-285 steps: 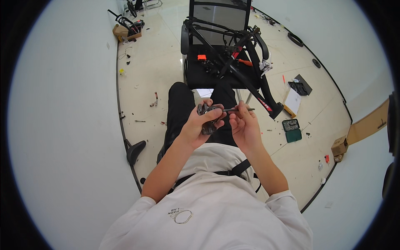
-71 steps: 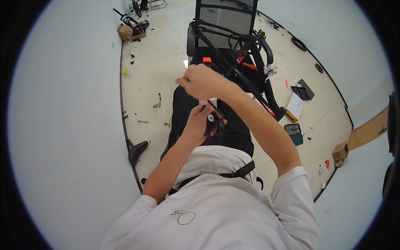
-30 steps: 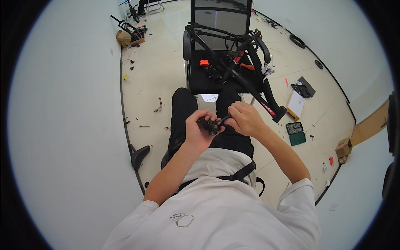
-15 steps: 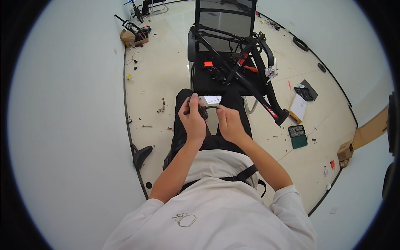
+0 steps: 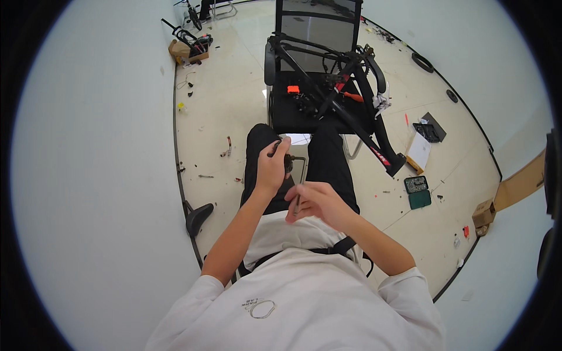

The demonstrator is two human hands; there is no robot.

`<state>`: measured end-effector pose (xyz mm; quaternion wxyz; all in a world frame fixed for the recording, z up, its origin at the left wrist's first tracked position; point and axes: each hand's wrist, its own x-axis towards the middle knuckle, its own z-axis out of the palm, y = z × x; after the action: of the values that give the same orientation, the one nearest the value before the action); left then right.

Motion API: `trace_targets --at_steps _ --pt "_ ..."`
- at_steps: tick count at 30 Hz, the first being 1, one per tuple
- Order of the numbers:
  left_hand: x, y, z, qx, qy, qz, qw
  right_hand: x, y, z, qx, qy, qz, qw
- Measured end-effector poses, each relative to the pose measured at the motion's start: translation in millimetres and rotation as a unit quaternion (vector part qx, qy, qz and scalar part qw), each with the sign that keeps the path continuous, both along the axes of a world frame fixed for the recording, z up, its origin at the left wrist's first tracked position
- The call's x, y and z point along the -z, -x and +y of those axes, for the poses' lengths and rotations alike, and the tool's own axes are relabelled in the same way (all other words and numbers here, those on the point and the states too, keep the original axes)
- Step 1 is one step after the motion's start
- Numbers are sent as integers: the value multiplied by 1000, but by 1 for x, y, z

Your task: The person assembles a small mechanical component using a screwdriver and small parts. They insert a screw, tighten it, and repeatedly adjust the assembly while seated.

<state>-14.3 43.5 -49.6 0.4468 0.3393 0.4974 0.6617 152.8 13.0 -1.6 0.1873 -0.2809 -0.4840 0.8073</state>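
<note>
My left hand (image 5: 271, 171) is wrapped round a small dark metal bike part (image 5: 288, 164), whose exact kind its fingers mostly hide. An L-shaped hex key (image 5: 304, 172) has its short arm at that part, and its long arm points back toward my body. My right hand (image 5: 319, 200) pinches the long arm near its end, with the fingertips slightly blurred. Both hands are above my lap. Ahead, a black bicycle frame (image 5: 345, 119) rests across a black office chair (image 5: 287, 121), with an orange-handled tool (image 5: 353, 96) and an orange block (image 5: 293, 89) on the seat.
On the floor to the right lie an open green case (image 5: 419, 198) of small parts, a white sheet (image 5: 419, 150) and a black case (image 5: 427, 131). A bicycle saddle (image 5: 199, 219) sits by the left wall. Cardboard boxes (image 5: 484, 213) stand by the right wall.
My right hand has come back toward my body and now holds the hex key's long arm, which has swung into view. My left hand has shifted slightly, still round the part.
</note>
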Motion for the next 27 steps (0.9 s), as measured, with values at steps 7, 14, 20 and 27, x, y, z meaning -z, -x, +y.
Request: trace_targets --at_steps 7,14,20,27 --pt "-27 -10 -19 186 74 -98 975 -26 -23 0 153 -754 -71 635" --pt "-16 -25 -16 183 94 -88 975 -8 -21 20 164 -850 -67 497" --pt "9 -31 -6 52 54 -39 996 19 -7 38 218 -792 -53 568" --pt "27 -23 -2 -71 -125 254 957 34 13 65 272 -244 -53 929"
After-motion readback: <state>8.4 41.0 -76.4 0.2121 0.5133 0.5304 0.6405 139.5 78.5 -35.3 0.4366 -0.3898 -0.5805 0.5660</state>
